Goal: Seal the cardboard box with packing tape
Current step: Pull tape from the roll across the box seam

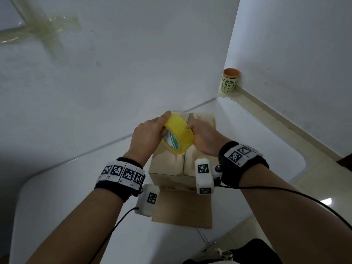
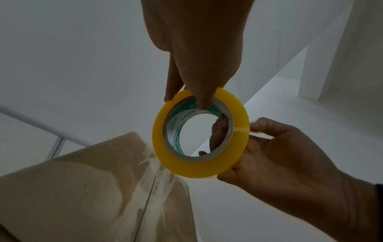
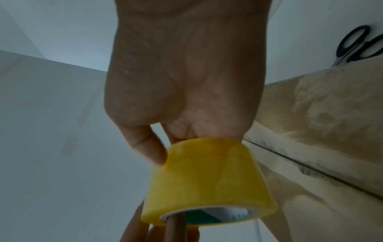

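Note:
A brown cardboard box (image 1: 167, 164) stands on the white table (image 1: 66, 197) with its top flaps closed along a middle seam that shows whitish scuffs. Both hands hold a yellow roll of packing tape (image 1: 180, 137) just above the box top. My left hand (image 1: 152, 130) grips the roll's left side, one digit on the core's rim (image 2: 202, 104). My right hand (image 1: 202, 136) grips the right side, with fingers (image 2: 219, 131) reaching inside the core. In the right wrist view the roll (image 3: 207, 180) hangs below the right palm, beside the box (image 3: 321, 131). No loose tape end shows.
A cardboard flap (image 1: 182, 208) lies flat on the table in front of the box. Black-handled scissors (image 3: 356, 47) lie beyond the box. A paper cup (image 1: 230, 80) stands in the wall corner. Old tape strips (image 1: 43, 29) cross the wall. The table's right edge drops to floor tiles.

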`<state>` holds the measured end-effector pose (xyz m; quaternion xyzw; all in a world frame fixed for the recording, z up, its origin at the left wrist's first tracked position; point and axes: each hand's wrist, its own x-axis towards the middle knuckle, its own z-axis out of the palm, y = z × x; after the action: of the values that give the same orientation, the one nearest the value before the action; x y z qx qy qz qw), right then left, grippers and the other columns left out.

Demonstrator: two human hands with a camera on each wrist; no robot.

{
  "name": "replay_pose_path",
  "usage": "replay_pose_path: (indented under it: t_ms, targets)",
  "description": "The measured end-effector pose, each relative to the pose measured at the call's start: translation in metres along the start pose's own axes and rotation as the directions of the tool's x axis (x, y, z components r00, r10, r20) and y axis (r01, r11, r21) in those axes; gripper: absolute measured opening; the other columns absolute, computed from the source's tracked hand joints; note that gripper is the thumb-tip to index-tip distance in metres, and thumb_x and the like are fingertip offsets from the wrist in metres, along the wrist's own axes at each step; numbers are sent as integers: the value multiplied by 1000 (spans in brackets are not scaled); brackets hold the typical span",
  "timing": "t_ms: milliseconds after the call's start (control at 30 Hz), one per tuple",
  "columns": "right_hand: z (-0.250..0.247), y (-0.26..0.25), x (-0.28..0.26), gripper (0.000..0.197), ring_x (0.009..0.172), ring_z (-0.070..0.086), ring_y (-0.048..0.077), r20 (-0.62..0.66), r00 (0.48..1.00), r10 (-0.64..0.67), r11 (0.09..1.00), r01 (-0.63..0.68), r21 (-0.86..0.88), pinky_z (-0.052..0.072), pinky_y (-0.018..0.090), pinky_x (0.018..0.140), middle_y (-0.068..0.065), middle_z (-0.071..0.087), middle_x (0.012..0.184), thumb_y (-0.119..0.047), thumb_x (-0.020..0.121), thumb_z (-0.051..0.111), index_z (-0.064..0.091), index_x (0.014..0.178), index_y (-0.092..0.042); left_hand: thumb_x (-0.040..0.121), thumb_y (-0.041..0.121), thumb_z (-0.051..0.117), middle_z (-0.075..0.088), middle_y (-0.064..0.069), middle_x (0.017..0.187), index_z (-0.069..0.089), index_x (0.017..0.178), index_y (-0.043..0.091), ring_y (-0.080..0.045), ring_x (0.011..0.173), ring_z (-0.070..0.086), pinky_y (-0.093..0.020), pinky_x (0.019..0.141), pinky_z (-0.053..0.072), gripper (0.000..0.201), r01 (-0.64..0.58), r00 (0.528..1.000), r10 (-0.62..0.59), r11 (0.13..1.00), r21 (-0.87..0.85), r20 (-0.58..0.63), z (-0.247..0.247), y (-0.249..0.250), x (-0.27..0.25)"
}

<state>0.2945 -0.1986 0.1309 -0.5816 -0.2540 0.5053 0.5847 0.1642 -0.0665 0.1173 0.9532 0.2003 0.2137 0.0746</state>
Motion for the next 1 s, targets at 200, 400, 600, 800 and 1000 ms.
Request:
replay_pose_path:
  t_ms: [200,400,600,800,1000]
  targets:
    - [2,-1,-6,43,111,59,35,159,987,-8,983,37,-180,45,46,99,23,61,122,-6,87,60,53,129,2,90,0,54,65,-12,121,47,141,21,-25,111,61,-25,91,44,56,198,976,-140,890,-411,166,3,-12,0]
    - [1,9,-4,23,91,64,27,34,994,-106,925,111,-363,52,47,86,21,68,100,-10,86,68,65,108,-6,89,-8,51,66,-8,112,69,116,10,-16,95,60,-14,86,44,37,5,1000,-9,907,-421,-6,-8,1,8]
    - [-1,11,-3,22,85,61,23,-24,993,-112,918,94,-384,48,37,79,12,64,89,-7,83,70,64,103,0,88,9,65,68,-5,95,73,103,9,-21,81,65,-30,74,52,17,-74,997,64,933,-352,-42,-2,14,0]
    - [-5,16,4,22,79,57,21,-20,995,-95,842,70,-534,45,37,75,9,57,79,-13,79,73,57,89,-1,91,17,56,60,-9,80,65,88,5,-29,70,60,-36,55,48,14,-188,980,190,981,-40,65,-7,21,3]
    - [-7,12,1,22,72,45,18,-32,994,-107,784,65,-618,36,32,70,1,40,64,-10,79,73,53,83,-1,49,-5,78,52,-4,61,55,66,10,-20,51,54,-20,39,21,33,-372,926,327,873,316,186,-20,41,5]
